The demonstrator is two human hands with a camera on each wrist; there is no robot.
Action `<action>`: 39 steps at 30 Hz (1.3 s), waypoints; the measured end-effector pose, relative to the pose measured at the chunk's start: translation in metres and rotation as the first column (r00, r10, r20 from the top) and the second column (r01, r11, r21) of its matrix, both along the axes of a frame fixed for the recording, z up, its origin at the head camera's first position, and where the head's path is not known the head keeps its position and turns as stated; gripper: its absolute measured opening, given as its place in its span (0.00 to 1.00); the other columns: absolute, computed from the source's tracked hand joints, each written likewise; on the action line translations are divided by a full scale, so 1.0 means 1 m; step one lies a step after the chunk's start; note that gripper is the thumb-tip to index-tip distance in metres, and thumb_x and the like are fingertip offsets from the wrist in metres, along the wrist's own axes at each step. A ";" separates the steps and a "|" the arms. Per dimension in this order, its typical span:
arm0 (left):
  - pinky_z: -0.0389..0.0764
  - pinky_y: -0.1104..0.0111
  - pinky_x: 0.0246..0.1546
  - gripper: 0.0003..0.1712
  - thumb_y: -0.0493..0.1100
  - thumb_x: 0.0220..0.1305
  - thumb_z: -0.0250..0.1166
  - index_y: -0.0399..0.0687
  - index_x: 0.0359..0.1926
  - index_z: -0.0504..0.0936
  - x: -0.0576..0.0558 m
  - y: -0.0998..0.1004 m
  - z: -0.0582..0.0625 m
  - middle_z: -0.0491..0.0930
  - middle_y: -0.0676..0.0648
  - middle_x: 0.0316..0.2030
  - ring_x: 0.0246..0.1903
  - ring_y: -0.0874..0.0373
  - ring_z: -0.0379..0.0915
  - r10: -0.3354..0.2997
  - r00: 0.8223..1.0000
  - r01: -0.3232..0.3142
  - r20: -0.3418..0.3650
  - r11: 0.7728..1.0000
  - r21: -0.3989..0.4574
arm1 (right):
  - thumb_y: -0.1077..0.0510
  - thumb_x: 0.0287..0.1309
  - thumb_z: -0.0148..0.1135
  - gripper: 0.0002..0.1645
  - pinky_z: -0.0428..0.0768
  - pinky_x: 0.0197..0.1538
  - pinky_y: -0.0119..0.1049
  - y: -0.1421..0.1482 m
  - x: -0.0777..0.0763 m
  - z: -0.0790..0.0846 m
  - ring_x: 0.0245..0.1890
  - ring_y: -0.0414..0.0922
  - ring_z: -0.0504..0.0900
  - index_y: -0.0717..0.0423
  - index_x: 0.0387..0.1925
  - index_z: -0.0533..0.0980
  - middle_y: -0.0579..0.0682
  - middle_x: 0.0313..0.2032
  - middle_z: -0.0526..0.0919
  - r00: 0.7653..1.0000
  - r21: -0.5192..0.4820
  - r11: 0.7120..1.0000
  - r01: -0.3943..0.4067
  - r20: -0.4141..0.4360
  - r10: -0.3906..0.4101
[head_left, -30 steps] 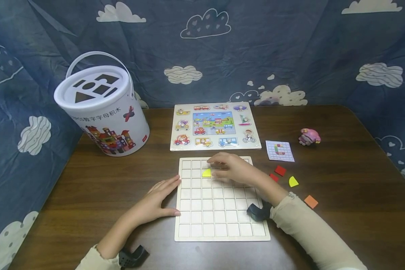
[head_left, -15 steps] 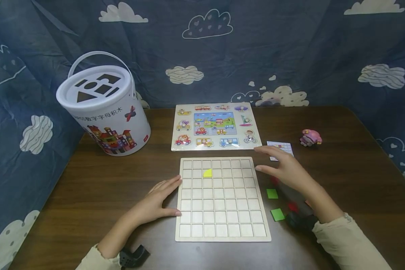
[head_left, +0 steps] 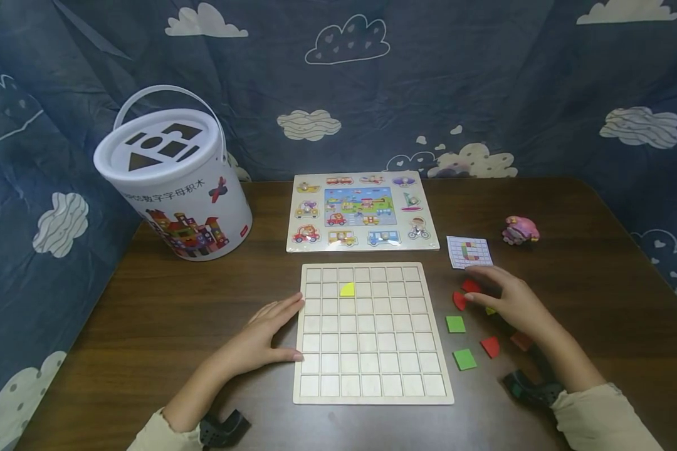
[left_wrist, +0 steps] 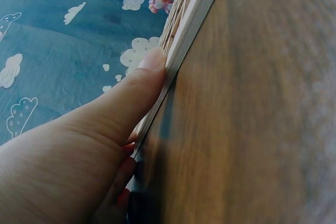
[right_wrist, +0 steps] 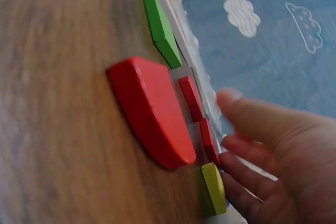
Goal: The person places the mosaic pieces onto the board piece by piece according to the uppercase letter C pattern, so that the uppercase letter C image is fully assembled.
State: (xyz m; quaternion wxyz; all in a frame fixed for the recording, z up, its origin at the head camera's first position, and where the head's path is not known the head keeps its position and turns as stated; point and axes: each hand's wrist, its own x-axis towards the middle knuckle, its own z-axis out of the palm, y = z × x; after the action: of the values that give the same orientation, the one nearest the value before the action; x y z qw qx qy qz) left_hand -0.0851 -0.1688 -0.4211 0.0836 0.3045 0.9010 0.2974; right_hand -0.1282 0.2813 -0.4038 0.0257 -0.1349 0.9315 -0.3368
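My left hand rests at the left edge of a pale wooden grid board, fingers and thumb fairly straight, the thumb on the rim in the left wrist view. One yellow quarter-round tile lies in a cell of the second row. To the right of the board my right hand hovers over loose tiles, thumb and fingers apart with nothing between them. Nearest its fingertips are a red quarter-round tile and another red tile. A second yellow tile is partly hidden beneath the hand in the head view.
Two green square tiles, another red tile and an orange square tile lie nearby. Behind them are a pattern card and a pink toy. A vehicle puzzle and a white bucket stand further back.
My right hand has left the board's upper cells, moving right and towards me to the loose tiles, uncovering the card and green tiles. My left hand has stayed at the board's edge.
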 end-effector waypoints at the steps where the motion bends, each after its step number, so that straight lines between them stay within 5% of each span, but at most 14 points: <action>1: 0.47 0.51 0.61 0.51 0.65 0.48 0.62 0.46 0.67 0.55 0.000 0.000 0.000 0.50 0.48 0.67 0.64 0.50 0.46 0.000 1.000 0.000 -0.001 1.000 0.001 | 0.50 0.51 0.64 0.33 0.61 0.52 0.60 0.001 0.000 -0.001 0.54 0.62 0.65 0.64 0.54 0.68 0.64 0.53 0.69 1.000 0.011 1.000 0.002 0.003 -0.002; 12: 0.47 0.51 0.61 0.51 0.66 0.48 0.61 0.47 0.67 0.55 -0.001 -0.001 -0.002 0.50 0.48 0.67 0.64 0.50 0.47 0.003 1.000 -0.003 -0.005 1.000 0.007 | 0.55 0.51 0.65 0.21 0.72 0.40 0.50 0.003 -0.001 -0.003 0.38 0.52 0.74 0.64 0.44 0.74 0.58 0.38 0.75 0.999 0.092 0.995 0.041 -0.006 -0.040; 21: 0.47 0.51 0.61 0.51 0.65 0.47 0.62 0.47 0.68 0.55 0.000 -0.001 -0.002 0.50 0.48 0.67 0.64 0.50 0.46 0.002 1.000 -0.002 -0.005 1.000 0.010 | 0.57 0.53 0.63 0.23 0.69 0.48 0.56 -0.010 -0.004 0.015 0.47 0.57 0.71 0.63 0.49 0.72 0.62 0.47 0.74 0.998 0.050 0.998 0.027 -0.050 -0.025; 31: 0.46 0.51 0.61 0.51 0.65 0.47 0.62 0.48 0.68 0.54 -0.001 -0.001 -0.003 0.49 0.49 0.67 0.64 0.50 0.46 0.004 1.000 -0.004 0.003 1.000 0.007 | 0.63 0.47 0.66 0.22 0.76 0.40 0.49 -0.066 -0.012 0.044 0.40 0.49 0.75 0.60 0.48 0.74 0.54 0.42 0.78 0.966 -0.056 0.994 -0.094 -0.245 0.077; 39: 0.45 0.52 0.62 0.52 0.64 0.47 0.63 0.47 0.68 0.54 -0.001 -0.001 -0.002 0.49 0.49 0.67 0.64 0.50 0.45 0.007 1.000 -0.008 0.007 1.000 0.010 | 0.62 0.48 0.66 0.22 0.76 0.46 0.43 -0.122 -0.019 0.052 0.43 0.46 0.77 0.59 0.48 0.74 0.51 0.44 0.77 0.962 -0.172 0.965 -0.199 -0.221 0.159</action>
State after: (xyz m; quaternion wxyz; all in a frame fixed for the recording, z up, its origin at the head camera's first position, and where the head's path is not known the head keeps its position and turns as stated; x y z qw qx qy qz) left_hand -0.0856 -0.1696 -0.4230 0.0840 0.3005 0.9004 0.3032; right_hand -0.1474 0.1589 -0.3514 -0.0534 -0.2549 0.8760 -0.4060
